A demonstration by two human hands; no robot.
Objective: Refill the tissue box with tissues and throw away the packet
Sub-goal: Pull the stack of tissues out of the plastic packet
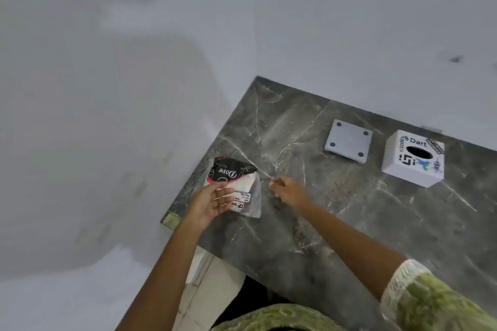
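A tissue packet [233,179], black and white with "Dove" printed on it, is held over the left part of the dark marble counter [349,217]. My left hand [208,203] grips it from below. My right hand [289,191] is beside the packet's right edge, fingers pinched together, seemingly on a thin strip of clear wrapper; that strip is too faint to be sure. The white cube tissue box [412,160], covered with stickers and with an oval slot on top, stands at the right. Its flat white base lid [348,140] lies apart, to the left of the box.
White walls meet at the corner behind the counter. The counter's left edge and near corner [172,219] lie just by my left hand. Pale floor tiles show below the counter edge.
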